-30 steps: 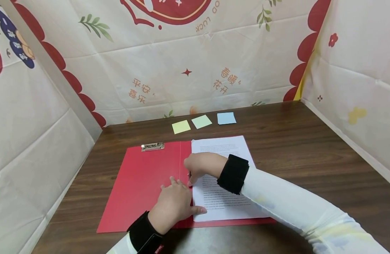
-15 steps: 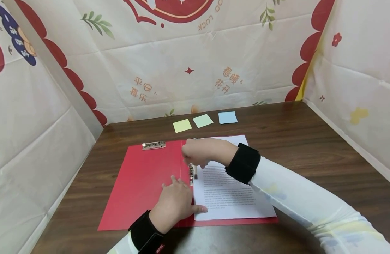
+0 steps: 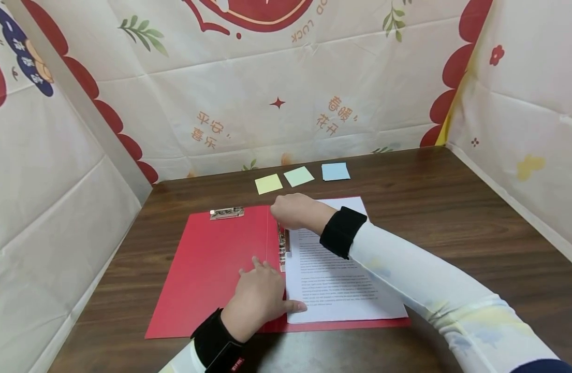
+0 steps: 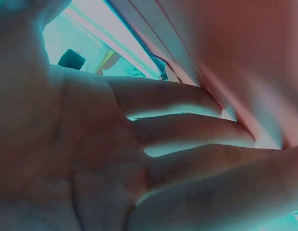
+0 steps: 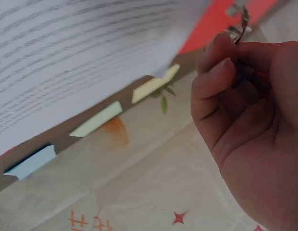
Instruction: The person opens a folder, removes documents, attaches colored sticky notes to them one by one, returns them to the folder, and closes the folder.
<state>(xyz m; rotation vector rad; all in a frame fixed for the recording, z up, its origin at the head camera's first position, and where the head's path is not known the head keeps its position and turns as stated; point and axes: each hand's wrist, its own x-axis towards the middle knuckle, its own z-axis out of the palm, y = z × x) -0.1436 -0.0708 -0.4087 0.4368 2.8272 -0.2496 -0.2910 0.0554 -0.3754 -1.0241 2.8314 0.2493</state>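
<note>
Head view: brown desk (image 3: 453, 207) walled in by printed cloth (image 3: 276, 103) on three sides. Lying open at the middle, a red folder (image 3: 211, 269), its right half covered by a printed paper sheet (image 3: 341, 290). Looks stiff and flat as a board, so likely to slide on the wood unless pinned; the sheet thin, limp, easy to crease or tear near a clamp, best taken by an edge. Left hand (image 3: 260, 300) pressed flat on the folder beside the spine, fingers straight, thumb on the sheet's left edge, holding nothing. Right hand (image 3: 297, 212) at the far end of the spine, fingers curled in a tight grip on the metal spine clip (image 3: 283, 248); in the right wrist view the fingertips (image 5: 221, 72) pinch its upper end. Springy metal, probably stiff to lift, likely to snap back. A second metal clip (image 3: 226, 213) at the far edge of the left cover. Beyond the folder, well apart from it, three sticky notes in a row: yellow (image 3: 268, 184), green (image 3: 298, 176), blue (image 3: 335, 171). Nothing between hands and clip.
</note>
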